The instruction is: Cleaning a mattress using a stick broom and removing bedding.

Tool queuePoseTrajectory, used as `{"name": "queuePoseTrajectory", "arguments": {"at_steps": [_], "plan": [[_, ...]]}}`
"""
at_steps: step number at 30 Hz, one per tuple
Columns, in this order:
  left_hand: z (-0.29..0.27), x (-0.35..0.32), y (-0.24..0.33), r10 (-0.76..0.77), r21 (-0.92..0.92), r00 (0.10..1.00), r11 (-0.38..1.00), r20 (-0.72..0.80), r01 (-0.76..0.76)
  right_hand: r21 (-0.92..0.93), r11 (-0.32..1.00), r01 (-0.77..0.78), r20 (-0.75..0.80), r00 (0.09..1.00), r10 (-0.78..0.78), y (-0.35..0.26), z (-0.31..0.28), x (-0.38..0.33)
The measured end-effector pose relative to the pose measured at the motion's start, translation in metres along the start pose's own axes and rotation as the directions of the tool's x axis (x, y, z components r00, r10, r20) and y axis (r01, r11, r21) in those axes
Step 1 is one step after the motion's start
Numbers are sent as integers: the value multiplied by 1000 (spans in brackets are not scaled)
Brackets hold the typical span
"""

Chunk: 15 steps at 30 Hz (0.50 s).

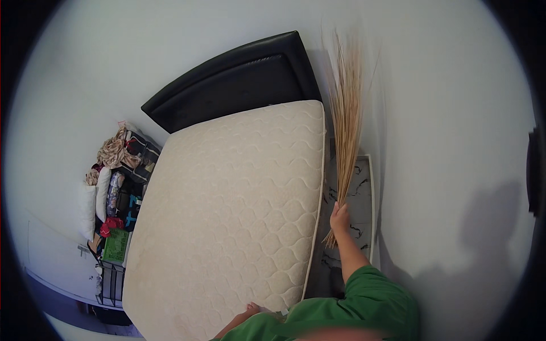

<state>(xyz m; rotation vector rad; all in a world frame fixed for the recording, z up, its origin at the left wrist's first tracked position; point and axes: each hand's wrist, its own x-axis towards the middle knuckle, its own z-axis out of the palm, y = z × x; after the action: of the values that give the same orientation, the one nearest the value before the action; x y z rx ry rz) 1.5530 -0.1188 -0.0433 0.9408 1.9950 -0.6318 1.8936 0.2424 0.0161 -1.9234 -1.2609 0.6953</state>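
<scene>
A long stick broom [346,108], a bundle of thin straw-coloured ribs, stands almost upright beside the bed with its loose tips spread at the top. My right hand [339,217] is wrapped around it near the bottom, and the short bound ends poke out below my fist. The bare cream quilted mattress [227,193] fills the middle of the view. Low over its near edge is my left hand [249,310], small in the picture, its fingers loosely out and nothing visible in them. Whether it touches the mattress I cannot tell.
A black padded headboard [227,85] rises behind the mattress. Bags, pillows [88,210], a green crate [116,245] and a black rack [111,281] crowd the left side. On the right, a narrow strip of marble-patterned floor [357,199] lies between bed and white wall [449,125].
</scene>
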Motion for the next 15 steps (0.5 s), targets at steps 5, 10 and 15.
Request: {"name": "queuePoseTrajectory", "arguments": {"at_steps": [5,10,15], "plan": [[-7,-5,11,-37,17,999,999,40,36,20,962,-271,388,889,242,58,42,20],[-2,-34,25,-98,-13,995,995,8,98,282,884,-373,327,904,277,-17,-23,9],[9,-29,28,-145,36,973,987,-182,154,-111,994,-24,119,992,37,22,9,-29]]}}
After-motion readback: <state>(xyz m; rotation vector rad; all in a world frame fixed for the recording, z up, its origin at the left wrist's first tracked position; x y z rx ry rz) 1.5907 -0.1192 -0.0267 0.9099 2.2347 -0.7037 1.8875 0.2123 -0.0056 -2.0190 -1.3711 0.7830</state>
